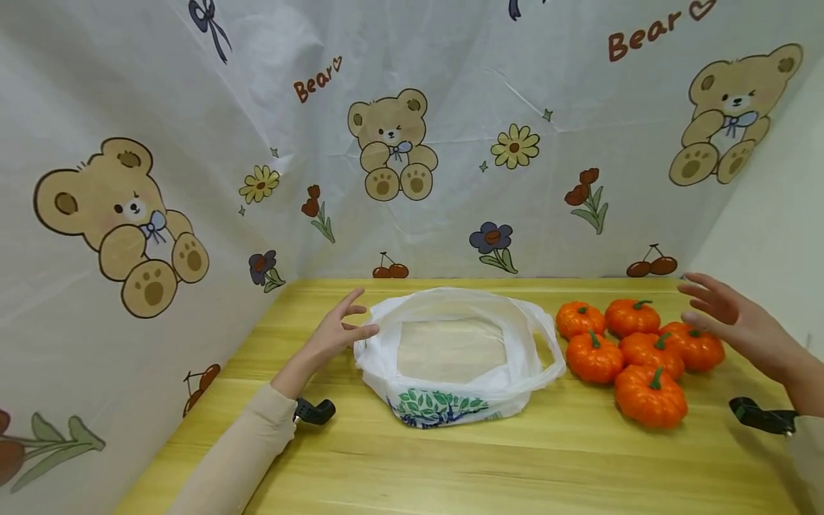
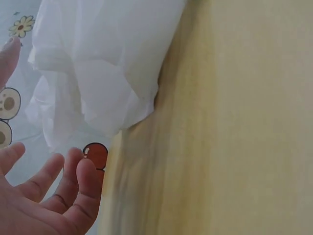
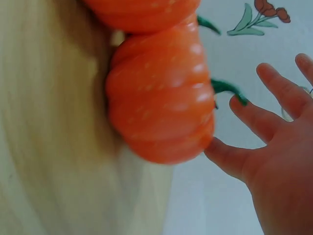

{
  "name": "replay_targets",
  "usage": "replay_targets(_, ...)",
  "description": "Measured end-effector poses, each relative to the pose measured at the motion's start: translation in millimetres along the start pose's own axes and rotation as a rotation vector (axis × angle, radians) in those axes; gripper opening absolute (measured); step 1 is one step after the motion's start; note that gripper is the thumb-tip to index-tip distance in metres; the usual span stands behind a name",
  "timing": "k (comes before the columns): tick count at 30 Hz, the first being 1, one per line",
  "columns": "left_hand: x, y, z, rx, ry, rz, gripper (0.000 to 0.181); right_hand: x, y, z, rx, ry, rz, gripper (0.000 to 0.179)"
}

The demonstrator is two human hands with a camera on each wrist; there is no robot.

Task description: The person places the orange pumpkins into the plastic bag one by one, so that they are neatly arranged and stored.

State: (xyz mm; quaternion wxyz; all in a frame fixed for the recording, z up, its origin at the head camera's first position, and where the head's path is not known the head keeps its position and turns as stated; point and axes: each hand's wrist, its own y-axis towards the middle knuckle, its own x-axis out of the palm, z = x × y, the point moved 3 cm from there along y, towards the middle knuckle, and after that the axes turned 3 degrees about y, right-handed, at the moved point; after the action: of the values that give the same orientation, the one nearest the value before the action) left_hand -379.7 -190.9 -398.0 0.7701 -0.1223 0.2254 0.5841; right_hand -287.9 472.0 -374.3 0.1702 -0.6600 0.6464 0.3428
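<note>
A white plastic bag (image 1: 450, 400) with a green and blue tree print lies on the table, its mouth spread wide and a handle loop out to the right. My left hand (image 1: 337, 329) is at the bag's left rim, fingers spread and holding nothing. In the left wrist view the bag (image 2: 107, 63) hangs beyond the loosely bent fingers of that hand (image 2: 54, 196). Several orange pumpkins (image 1: 650, 397) with green stems sit grouped right of the bag. My right hand (image 1: 740, 325) hovers by the rightmost pumpkin (image 3: 161, 98), fingers apart and with nothing in them.
The wooden table (image 1: 412, 465) runs up to a pale cloth backdrop (image 1: 463, 57) printed with bears and flowers. Dark camera mounts sit at both wrists, the left mount (image 1: 314, 411) close above the tabletop. A plain white wall (image 1: 772, 214) stands at the right.
</note>
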Motion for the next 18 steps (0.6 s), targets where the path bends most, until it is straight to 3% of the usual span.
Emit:
replay_targets(9,5.3,1.0,-10.8,-0.067,-0.075,-0.011,0.099,3.0,-5.6,23.4,0.014,0.04,0.008,0.071)
replay_targets(18,15.1,-0.7,-11.0,-0.113,-0.238,-0.054,0.096,8.7,-8.6,40.1,0.039,0.086,0.001,0.073)
